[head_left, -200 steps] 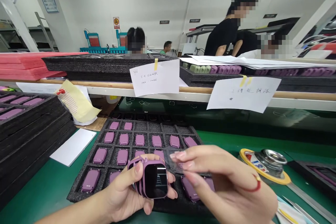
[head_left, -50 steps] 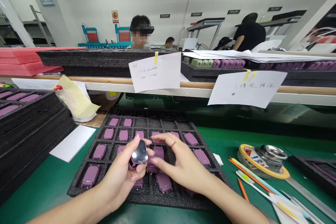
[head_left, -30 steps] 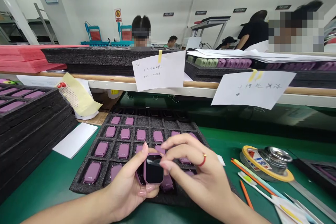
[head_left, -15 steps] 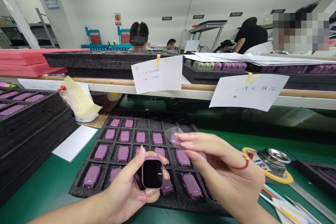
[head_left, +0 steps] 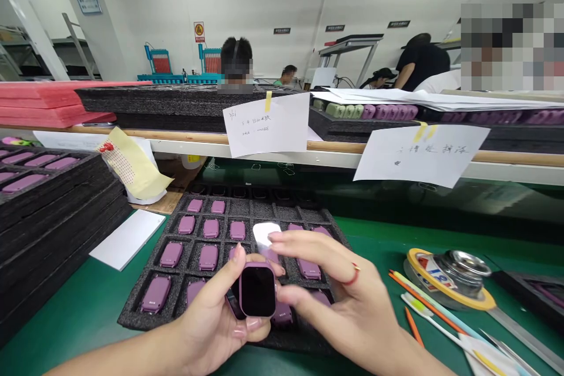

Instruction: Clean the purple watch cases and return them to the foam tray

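My left hand (head_left: pixel 229 305) is closed around a purple smartwatch case (head_left: pixel 258 291), its black screen facing up. Behind that case a second dark, glossy edge shows in the same hand; I cannot make out what it belongs to. Between the index and middle fingertips of my right hand (head_left: pixel 339 294) hangs a clear film (head_left: pixel 265 236) that catches a white glare. The right thumb is at the case's right edge; whether it touches I cannot tell. Under both hands lies a black foam tray (head_left: pixel 132 305), with several purple watch cases in its compartments, partly hidden by my hands.
Stacked black trays (head_left: pixel 53 235) stand at the left, beside a white pad (head_left: pixel 127 239). To the right are a glass jar (head_left: pixel 462 273), a yellow tape roll (head_left: pixel 484 299), a toothbrush (head_left: pixel 429 314) and thin tools. A shelf (head_left: pixel 330 155) crosses ahead; people are beyond it.
My right hand has moved left with the clear film, bringing its thumb to the watch case's edge. More of the tools at the right now show. The left hand stays nearly in place.
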`<action>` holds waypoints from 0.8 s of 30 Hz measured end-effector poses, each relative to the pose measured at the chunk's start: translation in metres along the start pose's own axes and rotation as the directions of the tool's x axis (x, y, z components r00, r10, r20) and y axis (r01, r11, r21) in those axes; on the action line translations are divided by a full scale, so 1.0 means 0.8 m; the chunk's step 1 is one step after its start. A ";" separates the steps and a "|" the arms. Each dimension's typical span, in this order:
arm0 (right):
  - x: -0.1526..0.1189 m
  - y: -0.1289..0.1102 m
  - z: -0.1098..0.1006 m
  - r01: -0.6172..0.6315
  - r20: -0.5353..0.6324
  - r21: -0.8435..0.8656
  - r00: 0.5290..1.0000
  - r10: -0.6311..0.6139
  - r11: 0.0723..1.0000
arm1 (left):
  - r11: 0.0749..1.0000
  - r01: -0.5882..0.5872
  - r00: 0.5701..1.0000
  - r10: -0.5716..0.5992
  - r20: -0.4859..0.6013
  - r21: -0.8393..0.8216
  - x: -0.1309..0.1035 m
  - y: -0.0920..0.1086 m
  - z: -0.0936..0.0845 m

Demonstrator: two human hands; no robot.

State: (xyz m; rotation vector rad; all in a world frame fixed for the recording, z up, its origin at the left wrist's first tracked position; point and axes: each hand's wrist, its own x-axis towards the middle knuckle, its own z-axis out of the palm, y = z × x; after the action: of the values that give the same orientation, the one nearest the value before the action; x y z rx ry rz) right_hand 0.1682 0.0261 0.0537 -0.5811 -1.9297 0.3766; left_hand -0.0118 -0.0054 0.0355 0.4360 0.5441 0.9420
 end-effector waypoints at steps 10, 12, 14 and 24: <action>-0.010 0.006 0.019 -0.230 0.155 0.223 0.968 0.198 0.947 | 0.999 -0.035 0.981 0.041 -0.191 0.035 0.002 -0.003 -0.001; -0.010 0.007 0.018 -0.237 0.149 0.227 0.967 0.207 0.945 | 0.999 -0.025 0.982 0.032 -0.186 0.036 0.001 -0.002 0.001; -0.010 0.006 0.016 -0.246 0.148 0.235 0.965 0.215 0.940 | 0.999 -0.025 0.986 0.030 -0.161 0.033 0.000 -0.001 0.003; -0.006 0.001 0.013 -0.314 0.225 0.278 0.940 0.257 0.908 | 0.998 -0.048 0.983 0.055 -0.176 0.042 -0.002 -0.004 0.002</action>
State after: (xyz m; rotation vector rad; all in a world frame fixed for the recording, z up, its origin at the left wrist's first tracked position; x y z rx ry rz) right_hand 0.1607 0.0239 0.0452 -0.6389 -1.9072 0.9344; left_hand -0.0096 -0.0091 0.0350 0.4035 0.7164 1.0275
